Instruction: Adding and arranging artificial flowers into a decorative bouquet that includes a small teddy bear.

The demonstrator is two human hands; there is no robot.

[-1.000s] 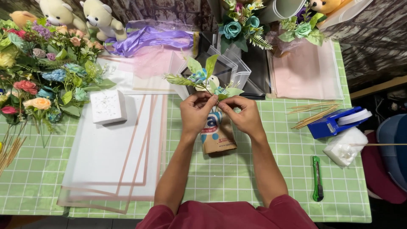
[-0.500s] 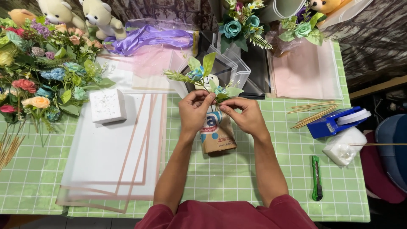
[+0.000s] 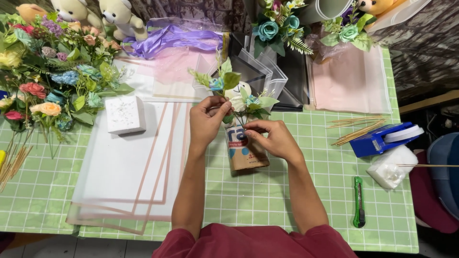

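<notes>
White foam block (image 3: 125, 114) and layered wrapping sheets (image 3: 129, 177) lie left, green cutter (image 3: 358, 201) right. Both hands, left hand (image 3: 206, 122) and right hand (image 3: 272, 138), pinch the small posy (image 3: 236, 93) mid-tabletop, stems down in a brown can (image 3: 245, 154), leaves pointing far.

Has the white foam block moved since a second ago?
No. The white foam block lies at the same upper left corner of the pink-edged wrapping sheets, beside the flower bunches, as before.
</notes>
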